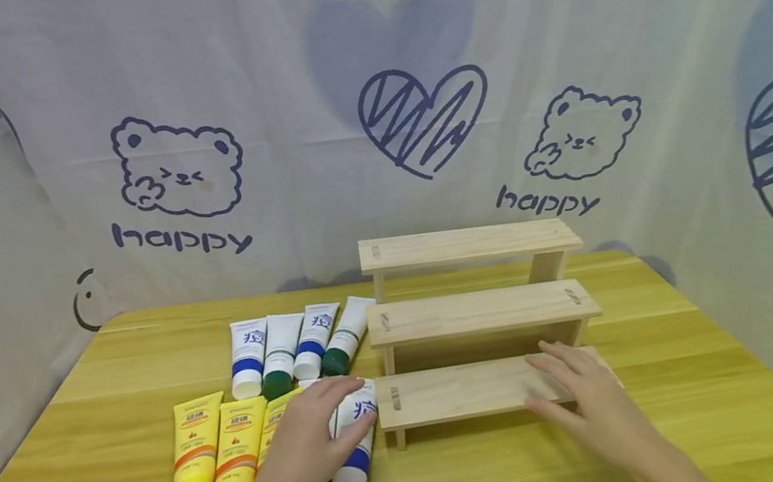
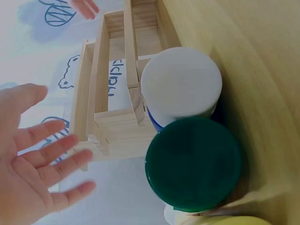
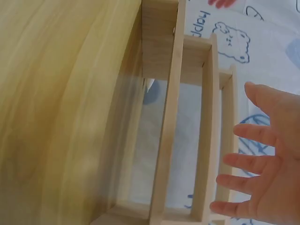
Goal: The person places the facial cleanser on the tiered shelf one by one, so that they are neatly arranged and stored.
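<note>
Over the left half of the worktop (image 1: 719, 424): left hand (image 1: 314, 436), fingers spread wide, near the white-and-blue tube (image 1: 357, 458).
Over the right end of the rack (image 1: 481, 310): right hand (image 1: 588, 403), fingers likewise wide, above the lowest step (image 1: 456, 393).
White-and-blue tube: lies just beside the rack's left edge.
Yellow tubes (image 1: 196, 461): nearest the worktop's left edge.
Four white tubes (image 1: 284, 343): towards the back edge.
Room: wood runs from rack to right edge.

The backdrop cloth (image 1: 308, 203) reads "happy" beneath two bear drawings (image 1: 181, 168), a blue "痘" marks three white tubes (image 1: 249, 355), and print on the yellow tubes (image 1: 197, 452) is too small to read.
</note>
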Action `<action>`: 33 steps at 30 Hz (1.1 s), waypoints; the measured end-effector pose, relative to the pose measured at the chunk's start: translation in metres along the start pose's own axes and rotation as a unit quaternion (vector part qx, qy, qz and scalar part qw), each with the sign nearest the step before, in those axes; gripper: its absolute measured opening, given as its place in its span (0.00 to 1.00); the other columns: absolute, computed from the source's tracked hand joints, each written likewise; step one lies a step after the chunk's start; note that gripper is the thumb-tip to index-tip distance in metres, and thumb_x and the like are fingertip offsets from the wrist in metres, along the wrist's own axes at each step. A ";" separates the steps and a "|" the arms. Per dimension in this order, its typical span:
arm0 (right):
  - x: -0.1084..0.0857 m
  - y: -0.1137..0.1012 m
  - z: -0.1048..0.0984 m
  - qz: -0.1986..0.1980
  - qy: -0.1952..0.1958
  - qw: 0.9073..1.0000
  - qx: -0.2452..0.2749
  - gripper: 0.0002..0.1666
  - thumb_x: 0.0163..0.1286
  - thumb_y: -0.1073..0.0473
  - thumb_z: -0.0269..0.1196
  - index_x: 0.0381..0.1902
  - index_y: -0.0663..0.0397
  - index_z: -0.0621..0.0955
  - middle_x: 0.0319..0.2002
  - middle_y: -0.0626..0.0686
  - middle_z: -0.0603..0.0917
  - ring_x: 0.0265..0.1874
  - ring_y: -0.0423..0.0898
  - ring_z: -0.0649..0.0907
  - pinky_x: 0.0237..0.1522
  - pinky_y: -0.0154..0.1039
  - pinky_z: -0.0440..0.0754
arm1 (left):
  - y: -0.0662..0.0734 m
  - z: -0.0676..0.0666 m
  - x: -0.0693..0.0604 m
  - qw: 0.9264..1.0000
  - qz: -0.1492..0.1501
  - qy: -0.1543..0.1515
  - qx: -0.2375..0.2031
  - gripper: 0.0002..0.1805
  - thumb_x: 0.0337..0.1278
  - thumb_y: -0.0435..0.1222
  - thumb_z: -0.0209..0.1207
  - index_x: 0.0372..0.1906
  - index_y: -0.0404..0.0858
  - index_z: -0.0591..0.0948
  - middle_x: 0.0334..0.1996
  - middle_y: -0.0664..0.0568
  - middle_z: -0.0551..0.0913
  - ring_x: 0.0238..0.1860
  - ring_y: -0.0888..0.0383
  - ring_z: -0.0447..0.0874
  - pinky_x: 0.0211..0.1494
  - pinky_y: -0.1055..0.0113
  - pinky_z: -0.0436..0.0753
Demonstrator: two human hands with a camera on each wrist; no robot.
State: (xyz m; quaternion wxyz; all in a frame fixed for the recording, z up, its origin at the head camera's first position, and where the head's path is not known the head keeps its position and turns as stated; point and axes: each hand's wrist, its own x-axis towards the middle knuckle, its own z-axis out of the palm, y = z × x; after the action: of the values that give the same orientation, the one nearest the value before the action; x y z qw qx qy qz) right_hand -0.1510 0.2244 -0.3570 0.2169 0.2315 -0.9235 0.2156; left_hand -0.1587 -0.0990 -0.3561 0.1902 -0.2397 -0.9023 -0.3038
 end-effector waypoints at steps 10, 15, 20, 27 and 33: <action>-0.003 0.018 -0.006 0.058 0.023 0.993 0.104 0.18 0.58 0.60 0.62 0.46 0.62 0.78 0.52 0.62 0.74 0.52 0.62 0.70 0.46 0.62 0.68 | -0.005 -0.016 -0.003 0.992 -0.058 -0.040 -0.109 0.11 0.52 0.39 0.60 0.42 0.41 0.81 0.41 0.55 0.81 0.45 0.59 0.77 0.45 0.59 0.77; -0.004 0.026 -0.008 0.064 0.040 0.991 0.111 0.16 0.57 0.63 0.63 0.43 0.64 0.79 0.50 0.62 0.75 0.51 0.62 0.71 0.45 0.61 0.69 | -0.007 -0.023 -0.004 0.991 -0.077 -0.037 -0.106 0.10 0.52 0.38 0.60 0.40 0.41 0.81 0.39 0.55 0.81 0.43 0.58 0.77 0.43 0.59 0.78; -0.006 0.036 -0.011 0.086 0.042 0.989 0.111 0.15 0.58 0.63 0.62 0.43 0.64 0.79 0.47 0.59 0.77 0.48 0.54 0.74 0.42 0.55 0.74 | -0.014 -0.030 -0.009 0.989 -0.102 -0.034 -0.097 0.09 0.51 0.36 0.60 0.39 0.40 0.81 0.38 0.55 0.81 0.41 0.58 0.77 0.42 0.61 0.78; -0.009 0.051 -0.015 0.113 0.052 0.987 0.105 0.15 0.59 0.64 0.61 0.43 0.67 0.79 0.47 0.66 0.75 0.47 0.59 0.73 0.42 0.59 0.72 | -0.028 -0.038 -0.018 0.992 -0.097 -0.003 -0.084 0.14 0.50 0.36 0.62 0.44 0.38 0.79 0.44 0.51 0.78 0.42 0.54 0.77 0.38 0.60 0.79; -0.010 0.064 -0.017 0.154 0.032 0.981 0.111 0.17 0.60 0.62 0.60 0.45 0.69 0.77 0.51 0.72 0.69 0.48 0.68 0.70 0.41 0.62 0.71 | -0.038 -0.047 -0.026 0.993 -0.090 0.011 -0.070 0.16 0.50 0.35 0.62 0.46 0.37 0.78 0.45 0.48 0.77 0.42 0.51 0.77 0.36 0.59 0.79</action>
State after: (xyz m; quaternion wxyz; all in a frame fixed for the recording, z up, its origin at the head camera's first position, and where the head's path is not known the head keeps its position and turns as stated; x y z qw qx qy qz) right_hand -0.1708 0.2870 -0.3677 0.1832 0.1025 -0.9110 0.3550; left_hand -0.1497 -0.1639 -0.3514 0.1549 -0.1672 -0.8946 -0.3843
